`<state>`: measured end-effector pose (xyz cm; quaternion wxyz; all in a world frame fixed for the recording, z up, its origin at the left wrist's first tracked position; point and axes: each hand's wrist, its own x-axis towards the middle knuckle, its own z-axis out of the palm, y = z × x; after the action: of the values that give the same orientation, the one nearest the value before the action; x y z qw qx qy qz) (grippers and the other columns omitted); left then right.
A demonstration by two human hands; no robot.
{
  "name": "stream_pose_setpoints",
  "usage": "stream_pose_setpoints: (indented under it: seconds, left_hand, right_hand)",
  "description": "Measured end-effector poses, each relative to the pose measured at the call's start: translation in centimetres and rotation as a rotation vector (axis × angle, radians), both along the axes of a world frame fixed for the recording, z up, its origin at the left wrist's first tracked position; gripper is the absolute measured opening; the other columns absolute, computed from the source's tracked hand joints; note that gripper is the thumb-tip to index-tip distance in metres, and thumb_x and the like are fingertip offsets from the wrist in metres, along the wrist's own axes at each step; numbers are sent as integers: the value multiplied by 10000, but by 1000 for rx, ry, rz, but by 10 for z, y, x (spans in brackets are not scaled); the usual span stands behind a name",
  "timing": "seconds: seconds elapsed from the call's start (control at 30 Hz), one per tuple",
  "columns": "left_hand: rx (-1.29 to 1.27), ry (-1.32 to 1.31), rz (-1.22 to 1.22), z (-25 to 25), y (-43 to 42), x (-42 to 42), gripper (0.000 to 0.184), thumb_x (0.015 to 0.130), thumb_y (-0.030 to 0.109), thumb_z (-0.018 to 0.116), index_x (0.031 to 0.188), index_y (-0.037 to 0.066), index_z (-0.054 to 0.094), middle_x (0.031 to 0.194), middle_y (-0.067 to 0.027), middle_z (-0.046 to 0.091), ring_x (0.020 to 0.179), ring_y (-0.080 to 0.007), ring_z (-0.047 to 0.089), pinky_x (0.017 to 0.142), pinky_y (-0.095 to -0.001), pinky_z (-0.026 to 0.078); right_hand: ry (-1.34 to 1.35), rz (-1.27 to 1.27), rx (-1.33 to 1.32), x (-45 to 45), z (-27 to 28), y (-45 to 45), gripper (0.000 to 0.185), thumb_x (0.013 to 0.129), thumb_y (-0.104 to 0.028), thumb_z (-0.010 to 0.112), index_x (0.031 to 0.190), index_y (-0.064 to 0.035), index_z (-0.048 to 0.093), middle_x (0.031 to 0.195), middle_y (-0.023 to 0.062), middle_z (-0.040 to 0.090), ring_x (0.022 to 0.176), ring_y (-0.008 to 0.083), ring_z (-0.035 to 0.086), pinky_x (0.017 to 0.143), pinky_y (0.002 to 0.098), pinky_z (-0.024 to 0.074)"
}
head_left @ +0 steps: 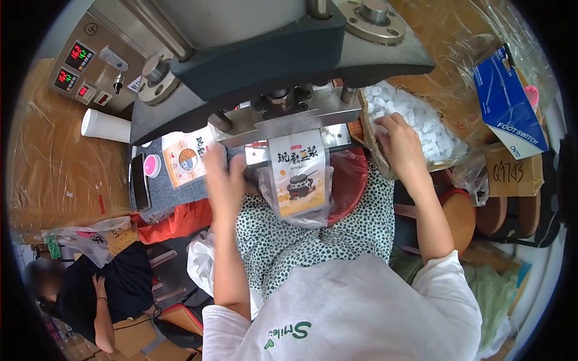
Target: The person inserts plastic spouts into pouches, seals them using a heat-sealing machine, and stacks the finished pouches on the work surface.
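Note:
My left hand (226, 183) is smeared by motion, left of the press, with its thumb apart from the fingers and nothing visible in it. Beside it, a printed pouch (298, 180) with a picture of a pot hangs at the metal jaw (289, 123) of the press, over a red tub (352, 186) lined with clear plastic. At the near edge of an open box, my right hand (400, 144) bends its fingers together among small white plastic pieces (415, 114). Whatever the fingertips pinch is too small to make out.
Another printed pouch (183, 159), a pink-lidded round container (152, 166) and a phone (140, 182) lie at left. The control box (90, 60) stands behind a white cup (105, 126). A blue foot-switch carton (512, 102) is at right. Another person (114, 289) is at lower left.

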<state>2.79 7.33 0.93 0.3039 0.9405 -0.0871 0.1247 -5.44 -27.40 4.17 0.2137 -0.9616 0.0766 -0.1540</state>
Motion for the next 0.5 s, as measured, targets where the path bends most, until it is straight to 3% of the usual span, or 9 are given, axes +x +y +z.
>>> stream_pose_setpoints:
  seconds: [0.03, 0.13, 0.17, 0.23, 0.27, 0.3, 0.37, 0.47, 0.5]
  left_hand:
    - [351, -372, 71, -12, 21, 2, 598, 855, 278, 744, 1307, -52, 533, 1313, -277, 537, 1221, -379, 538, 1007, -459, 419]
    - [564, -180, -53, -35, 31, -31, 692, 831, 272, 756, 1392, -17, 471, 1466, -281, 393, 1342, -446, 397, 1098, -510, 315]
    - [494, -231, -84, -31, 29, -42, 608, 813, 132, 721, 1366, 7, 501, 1369, -237, 503, 1246, -421, 489, 1041, -500, 369]
    - [356, -89, -44, -25, 43, -45, 552, 766, 2, 654, 1306, 17, 537, 1225, -194, 589, 1113, -384, 560, 970, -481, 407]
    - [320, -122, -3, -19, 46, -47, 477, 725, -68, 593, 1191, 35, 605, 1077, -151, 636, 990, -357, 591, 889, -457, 438]
    - [249, -167, -23, -10, 49, -49, 345, 740, -56, 603, 1071, 22, 657, 979, -168, 648, 914, -366, 617, 806, -442, 477]
    - [-16, 27, 85, 6, 41, -62, 317, 728, -88, 594, 1019, 5, 679, 908, -178, 656, 849, -382, 635, 753, -445, 501]
    - [22, -195, -61, 25, 12, -83, 355, 712, -120, 589, 1036, -5, 680, 892, -182, 662, 826, -385, 649, 755, -448, 513]
    - [9, -124, -61, 38, -2, -90, 396, 700, -141, 585, 1056, 1, 684, 921, -177, 670, 861, -381, 652, 794, -451, 511]
  right_hand:
    - [18, 13, 14, -1, 0, -2, 228, 827, -32, 677, 1053, -5, 658, 987, 197, 660, 903, 405, 650, 777, 470, 523]
    - [27, 49, 24, 5, 2, -9, 208, 821, -16, 671, 1025, 19, 645, 977, 206, 665, 914, 411, 649, 793, 475, 521]
    - [18, 50, 9, 5, 1, -11, 199, 821, -13, 667, 1014, 25, 641, 977, 209, 667, 916, 410, 650, 790, 476, 520]
    - [33, 20, -53, -2, 4, -10, 183, 829, -14, 658, 1005, 31, 640, 976, 211, 673, 916, 402, 654, 785, 465, 522]
    - [43, -11, -99, -6, 11, -6, 176, 837, -17, 653, 1006, 31, 643, 977, 211, 676, 913, 395, 658, 782, 453, 525]
    - [50, -43, -144, -9, 20, -3, 171, 845, -21, 647, 1008, 31, 646, 977, 210, 679, 911, 388, 662, 780, 441, 527]
    - [-28, -64, 37, -15, 34, 1, 183, 869, -51, 648, 1034, 26, 662, 977, 202, 692, 892, 364, 677, 770, 406, 537]
    - [21, 120, 542, -22, 66, 26, 221, 907, -109, 653, 1087, 15, 689, 975, 193, 713, 859, 322, 703, 758, 355, 553]
    - [75, 234, 650, -24, 62, 40, 245, 906, -125, 668, 1107, 13, 692, 969, 192, 719, 867, 319, 715, 756, 357, 561]
